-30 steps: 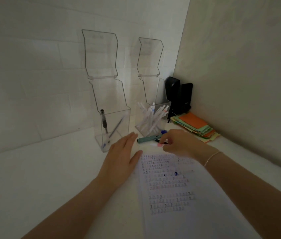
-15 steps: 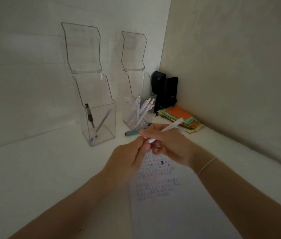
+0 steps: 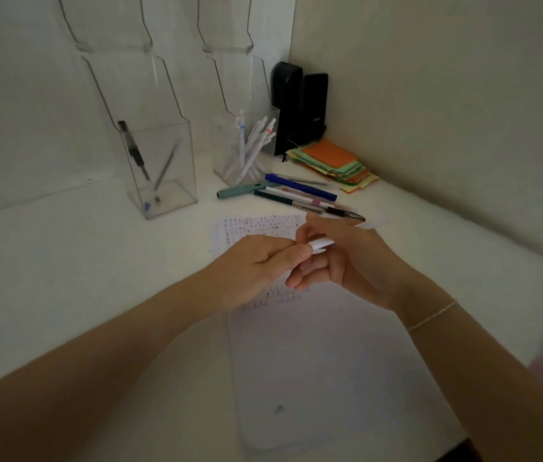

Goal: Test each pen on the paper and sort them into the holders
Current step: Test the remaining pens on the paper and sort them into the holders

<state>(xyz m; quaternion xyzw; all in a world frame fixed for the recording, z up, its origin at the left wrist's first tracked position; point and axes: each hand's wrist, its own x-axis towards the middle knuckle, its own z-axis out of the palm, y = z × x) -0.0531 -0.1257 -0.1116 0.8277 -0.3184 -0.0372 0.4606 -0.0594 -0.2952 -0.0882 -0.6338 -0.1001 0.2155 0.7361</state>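
At the centre of the frame we see 1 white pen [image 3: 320, 244], a slim, stiff plastic barrel, held in the air above the paper [image 3: 313, 345]. The left hand [image 3: 253, 271] pinches its near end between thumb and fingers [image 3: 303, 252]; the right hand [image 3: 353, 265] curls around the barrel from the right, fingers clenched on it. We judge the pen light and rigid but smooth, so it may slip; it is best taken low on the barrel, near the tip, for writing. Whether a cap is being pulled or the tip clicked out we cannot tell.

The paper is a thin, flat sheet lying on the white desk [image 3: 80, 278], its upper part covered with rows of small ink marks.

Above the paper lies a loose group of untested pens [image 3: 300, 193], including 1 teal and 1 dark blue, side by side and touching.

Left of centre stands the left holder [image 3: 163, 168], a clear hard acrylic box with 2 dark pens leaning inside.

Just above the loose group stands the right holder [image 3: 246, 151], also clear acrylic, filled with several white pens.

In the upper right corner of the desk we note a fanned stack of coloured paper notes [image 3: 333, 161], orange on top, and 2 black upright boxes [image 3: 300, 105] against the wall.
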